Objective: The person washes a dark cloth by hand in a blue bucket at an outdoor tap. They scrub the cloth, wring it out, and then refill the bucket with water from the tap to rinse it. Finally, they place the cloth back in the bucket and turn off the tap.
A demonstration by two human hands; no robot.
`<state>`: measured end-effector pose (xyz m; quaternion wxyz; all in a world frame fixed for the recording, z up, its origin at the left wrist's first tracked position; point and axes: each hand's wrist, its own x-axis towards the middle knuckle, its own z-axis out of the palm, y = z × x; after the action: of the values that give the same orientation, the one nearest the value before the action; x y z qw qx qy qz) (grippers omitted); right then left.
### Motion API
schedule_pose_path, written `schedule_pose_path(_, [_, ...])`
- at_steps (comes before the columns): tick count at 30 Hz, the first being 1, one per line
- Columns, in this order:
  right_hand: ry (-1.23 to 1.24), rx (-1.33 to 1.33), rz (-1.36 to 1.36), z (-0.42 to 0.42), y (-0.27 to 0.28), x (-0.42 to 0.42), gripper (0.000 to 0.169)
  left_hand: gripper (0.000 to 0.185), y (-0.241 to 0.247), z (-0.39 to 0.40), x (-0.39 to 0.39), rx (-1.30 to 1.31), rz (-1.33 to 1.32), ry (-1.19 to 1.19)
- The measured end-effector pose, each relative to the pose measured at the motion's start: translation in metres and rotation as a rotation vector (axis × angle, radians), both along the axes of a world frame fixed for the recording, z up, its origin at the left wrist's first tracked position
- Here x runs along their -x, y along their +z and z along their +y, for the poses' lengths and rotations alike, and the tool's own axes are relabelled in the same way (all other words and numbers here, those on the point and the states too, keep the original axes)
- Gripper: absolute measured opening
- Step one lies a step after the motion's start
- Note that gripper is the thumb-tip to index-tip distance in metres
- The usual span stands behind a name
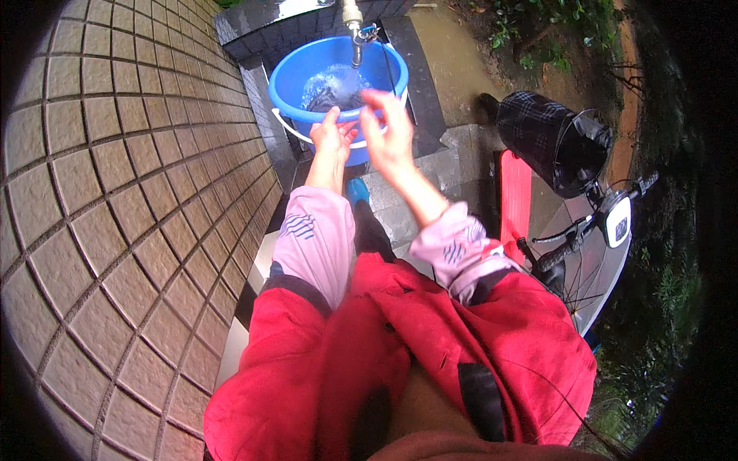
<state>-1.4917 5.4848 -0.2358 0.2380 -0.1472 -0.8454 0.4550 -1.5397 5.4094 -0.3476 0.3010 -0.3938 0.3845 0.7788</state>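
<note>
A blue plastic bucket (pixel 282 86) with a white handle (pixel 295 132) stands under a metal tap (pixel 356 49). Water runs from the spout and churns inside over something dark that I cannot make out. At the bucket's near rim is my left hand (pixel 334 135), its palm partly turned up and its fingers apart; nothing shows in it. My right hand (pixel 392 129), slightly blurred, is raised at the near right of the rim with its fingers bent and apart, and no object is visible in it. Whether either hand touches the rim is unclear.
A tiled wall (pixel 132 201) rises close on the left. Dark stone edging (pixel 418 86) surrounds the bucket. On the right stand a bicycle with a plaid basket (pixel 527 127), a red board-like thing (pixel 515 199) and plants (pixel 559 29). A teal shoe (pixel 357 189) shows below the bucket.
</note>
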Motion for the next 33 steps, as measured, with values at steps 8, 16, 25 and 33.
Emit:
schedule_pose_path(8, [0.034, -0.751, -0.249, 0.081, -0.029, 0.113, 0.031, 0.037, 0.015, 0.005, 0.002, 0.031, 0.000, 0.006])
schedule_pose_path(16, [0.198, -0.833, -0.428, 0.102, -0.043, 0.133, 0.026, 0.035, 0.007, 0.002, 0.006, 0.010, 0.015, 0.019])
schedule_pose_path(25, [0.200, -0.854, -0.451, 0.107, -0.042, 0.134, 0.022, 0.035, 0.010, 0.003, 0.005, 0.002, 0.009, 0.022])
schedule_pose_path(33, [0.299, -1.009, -0.489, 0.112, -0.041, 0.137, 0.020, 0.035, 0.013, 0.004, 0.005, 0.013, -0.001, 0.015])
